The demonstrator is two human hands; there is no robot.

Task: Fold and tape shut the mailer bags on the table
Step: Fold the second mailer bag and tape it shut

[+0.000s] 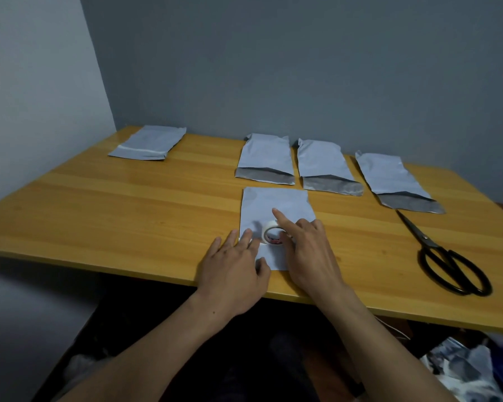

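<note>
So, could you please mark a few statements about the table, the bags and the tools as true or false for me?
1. The scissors lie untouched on the table. True.
2. The tape roll sits beside the scissors. False: it is on the nearest mailer bag, at the right hand.
3. In the far row, three mailer bags show open flaps. True.
4. The left hand holds the scissors. False: it presses flat on the nearest mailer bag.

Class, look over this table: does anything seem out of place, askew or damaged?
Nothing looks spilled or damaged. One oddity: the scissors lie with their tips at the grey flap of the rightmost open mailer; whether they touch it, I cannot tell.
</note>
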